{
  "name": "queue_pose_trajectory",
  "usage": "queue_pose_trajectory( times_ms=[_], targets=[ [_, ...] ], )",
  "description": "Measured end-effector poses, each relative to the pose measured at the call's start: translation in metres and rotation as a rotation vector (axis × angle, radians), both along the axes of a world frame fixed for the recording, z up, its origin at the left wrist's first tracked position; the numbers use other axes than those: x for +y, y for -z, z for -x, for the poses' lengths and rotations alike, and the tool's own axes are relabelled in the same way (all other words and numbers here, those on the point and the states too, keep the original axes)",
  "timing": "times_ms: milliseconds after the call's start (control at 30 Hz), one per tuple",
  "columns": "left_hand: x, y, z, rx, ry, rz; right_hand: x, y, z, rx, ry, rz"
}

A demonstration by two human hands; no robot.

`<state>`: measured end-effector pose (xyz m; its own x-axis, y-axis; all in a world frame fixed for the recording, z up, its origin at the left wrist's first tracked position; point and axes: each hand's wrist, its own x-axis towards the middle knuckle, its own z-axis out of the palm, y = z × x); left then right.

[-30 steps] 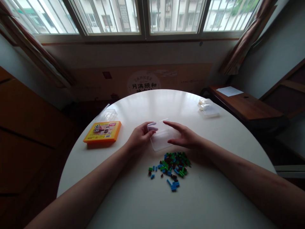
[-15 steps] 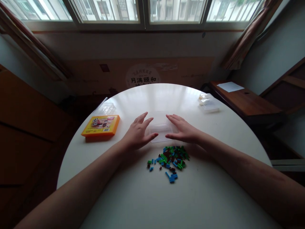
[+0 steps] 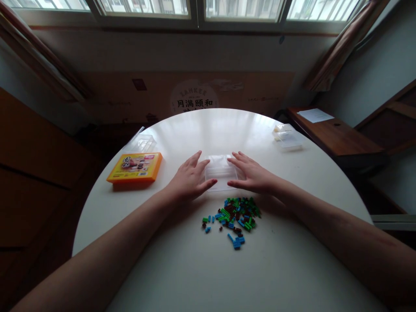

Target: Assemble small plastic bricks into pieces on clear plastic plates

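Observation:
A clear plastic box (image 3: 221, 173) sits on the white table between my two hands. My left hand (image 3: 191, 176) is at its left side, fingers spread and thumb pointing inward over the near corner. On the opposite side, my right hand (image 3: 248, 173) has its fingers stretched toward the box, with the thumb apart from them. Whether the fingertips touch the box I cannot tell. Nearer to me lies a loose heap of small building bricks (image 3: 238, 212) in green, blue and dark brown. A few blue bricks (image 3: 236, 242) lie at its near edge.
At the left stands a yellow-orange box (image 3: 134, 167) with a printed lid, and behind it a clear plastic container (image 3: 143, 143). Another clear container (image 3: 287, 138) is at the far right of the round table (image 3: 208, 277). Beyond stands a wooden side table (image 3: 344, 141) with paper.
The view has tilted slightly downward. Both hands keep nearly the same open pose around the clear box, whose far part now shows whiter and more plainly. The bricks have not moved.

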<state>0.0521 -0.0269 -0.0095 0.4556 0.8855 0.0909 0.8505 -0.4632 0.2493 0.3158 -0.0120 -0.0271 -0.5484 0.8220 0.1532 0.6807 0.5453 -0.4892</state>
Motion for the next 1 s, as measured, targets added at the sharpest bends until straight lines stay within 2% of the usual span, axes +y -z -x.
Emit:
queue_pose_trajectory(
  times_ms=[133, 200, 300, 433, 533, 600, 767, 1000],
  targets=[
    [-0.003, -0.005, -0.002, -0.053, 0.005, -0.043, 0.0, 0.0, 0.0, 0.005, -0.004, 0.002],
    [-0.012, -0.016, -0.006, -0.12, 0.006, -0.143, 0.001, 0.001, -0.001, 0.026, -0.009, -0.011],
    [-0.038, -0.04, -0.018, -0.187, 0.034, -0.273, 0.002, 0.003, -0.001, 0.03, -0.012, -0.02],
    [-0.087, -0.062, -0.039, -0.052, 0.213, -0.102, 0.002, 0.001, -0.001, 0.027, -0.018, -0.022],
    [-0.112, -0.061, -0.052, 0.024, 0.339, -0.054, 0.002, -0.002, 0.0, 0.014, -0.022, -0.022],
    [-0.118, -0.055, -0.058, 0.054, 0.384, -0.022, 0.001, -0.004, 0.0, 0.001, -0.017, -0.012],
    [-0.116, -0.043, -0.062, 0.111, 0.359, 0.044, 0.0, -0.008, 0.001, -0.01, -0.021, -0.003],
    [-0.115, -0.041, -0.062, 0.152, 0.374, 0.081, -0.001, -0.012, 0.002, -0.045, -0.026, 0.027]
  ],
)
